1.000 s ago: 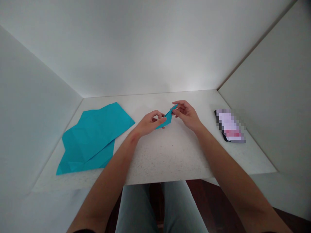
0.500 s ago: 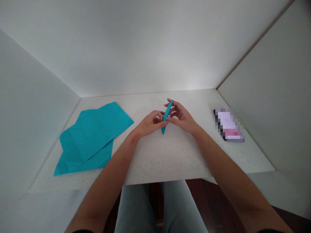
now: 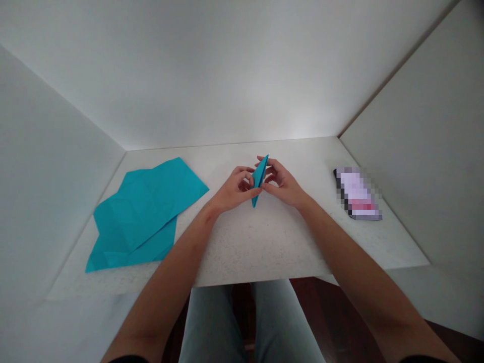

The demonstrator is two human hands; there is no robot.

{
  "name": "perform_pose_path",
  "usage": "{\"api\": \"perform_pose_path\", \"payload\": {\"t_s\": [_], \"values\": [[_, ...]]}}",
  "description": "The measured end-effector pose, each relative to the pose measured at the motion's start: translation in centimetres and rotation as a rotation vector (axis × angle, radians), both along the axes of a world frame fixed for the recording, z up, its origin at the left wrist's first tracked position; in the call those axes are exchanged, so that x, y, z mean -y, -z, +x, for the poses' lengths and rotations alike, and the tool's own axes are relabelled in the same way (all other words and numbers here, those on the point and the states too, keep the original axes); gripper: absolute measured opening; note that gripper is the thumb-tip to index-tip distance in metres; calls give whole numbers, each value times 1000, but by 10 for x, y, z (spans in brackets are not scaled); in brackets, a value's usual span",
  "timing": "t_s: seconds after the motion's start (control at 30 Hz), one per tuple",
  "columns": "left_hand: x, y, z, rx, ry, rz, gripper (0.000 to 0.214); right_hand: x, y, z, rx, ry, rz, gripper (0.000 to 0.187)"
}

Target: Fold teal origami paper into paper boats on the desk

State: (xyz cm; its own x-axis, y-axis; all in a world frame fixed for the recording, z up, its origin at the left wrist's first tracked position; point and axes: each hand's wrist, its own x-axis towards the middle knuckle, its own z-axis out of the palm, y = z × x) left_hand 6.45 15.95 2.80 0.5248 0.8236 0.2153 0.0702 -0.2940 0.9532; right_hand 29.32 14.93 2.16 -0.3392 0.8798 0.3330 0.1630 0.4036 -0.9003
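A small folded piece of turquoise paper [image 3: 259, 173] is held upright and slightly tilted above the table, between my two hands. My left hand [image 3: 239, 188] pinches its left side, with the thumb low on the paper and the fingers curled behind. On the other side, my right hand [image 3: 280, 183] grips the right edge with thumb and fingertips, and its upper fingers reach behind the top point. A dark slit between layers shows along the paper's right side.
Creased turquoise sheets [image 3: 145, 206] lie overlapping at the left of the white table [image 3: 260, 247]. A phone [image 3: 357, 194] with a blurred screen lies at the right. White walls [image 3: 234, 70] enclose the back and both sides.
The folded paper has turned a little, so that more of its left face shows and it looks wider. Both hands keep almost the same place.
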Motion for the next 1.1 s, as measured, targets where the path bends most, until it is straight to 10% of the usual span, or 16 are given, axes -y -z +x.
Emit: {"api": "perform_pose_path", "payload": {"t_s": [0.3,0.77,1.1], "values": [[-7,14,-1,146,-124,-52,48,-1,-2,2,65,107,121,59],[-14,11,-6,128,-192,87,20,-6,-7,5,-191,191,-180,21],[-11,10,0,170,-253,-10,48,-2,-8,1,-158,77,-174,67]]}}
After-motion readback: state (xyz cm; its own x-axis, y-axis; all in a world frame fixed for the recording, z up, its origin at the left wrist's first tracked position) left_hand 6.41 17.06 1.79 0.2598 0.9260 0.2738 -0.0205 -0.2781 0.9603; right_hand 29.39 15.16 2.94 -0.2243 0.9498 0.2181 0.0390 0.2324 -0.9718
